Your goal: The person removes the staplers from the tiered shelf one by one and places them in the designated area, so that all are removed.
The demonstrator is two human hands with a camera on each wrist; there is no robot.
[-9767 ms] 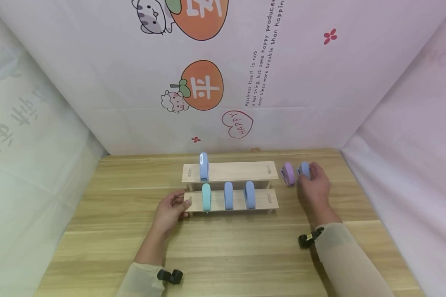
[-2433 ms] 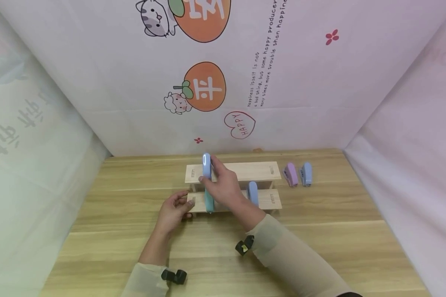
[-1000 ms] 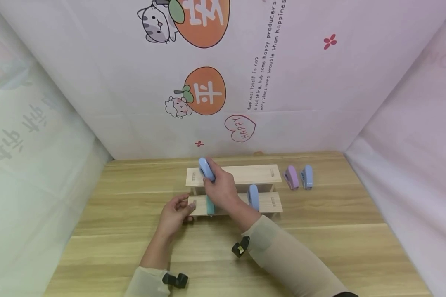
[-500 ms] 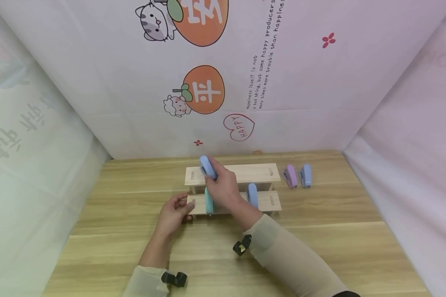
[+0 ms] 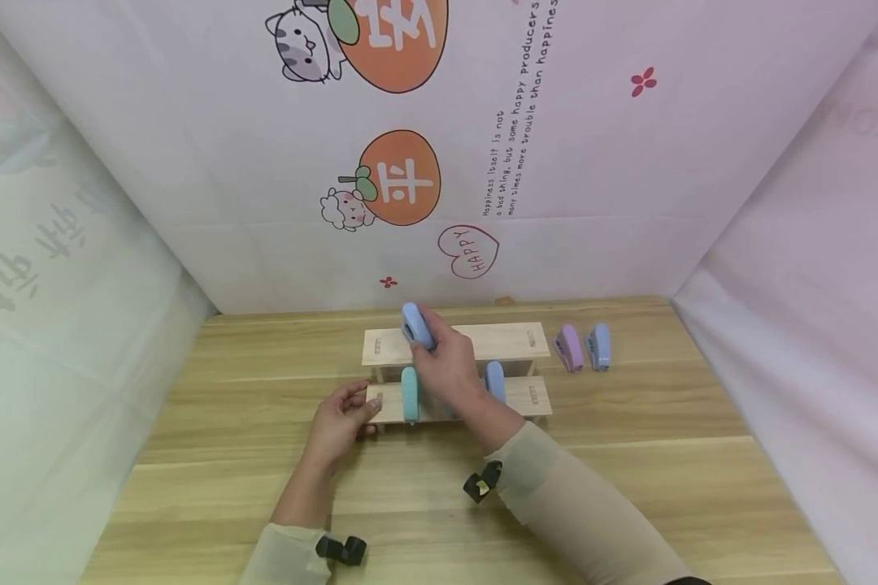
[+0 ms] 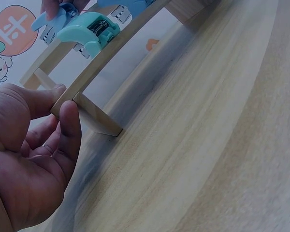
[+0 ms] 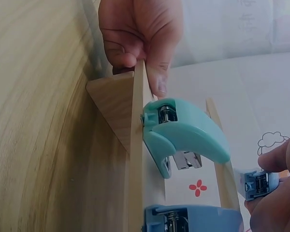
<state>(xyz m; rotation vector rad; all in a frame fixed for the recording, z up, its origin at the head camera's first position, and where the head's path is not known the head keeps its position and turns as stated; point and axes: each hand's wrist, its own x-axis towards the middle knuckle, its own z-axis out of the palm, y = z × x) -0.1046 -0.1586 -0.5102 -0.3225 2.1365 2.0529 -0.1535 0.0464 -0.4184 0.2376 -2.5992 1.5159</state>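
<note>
My right hand (image 5: 449, 367) pinches a blue stapler (image 5: 416, 325), tilted, over the left part of the back wooden shelf (image 5: 497, 340). Whether that stapler touches the shelf I cannot tell. My left hand (image 5: 340, 422) grips the left end of the front shelf (image 5: 519, 396), thumb on top and fingers below, as the left wrist view shows. On the front shelf stand a mint stapler (image 5: 410, 395) and a blue stapler (image 5: 495, 380). Another blue stapler (image 7: 195, 220), beside the mint one in the right wrist view, is mostly hidden by my right hand in the head view.
A purple stapler (image 5: 569, 348) and a blue stapler (image 5: 598, 347) stand on the wooden table (image 5: 439, 496), right of the shelves. A printed white cloth (image 5: 571, 244) hangs behind the table, and pale cloth walls rise at both sides.
My right hand has left the blue stapler on the table at right and taken hold of the one on the back shelf. That stapler has tilted and shifted slightly right. The left hand stays put.
</note>
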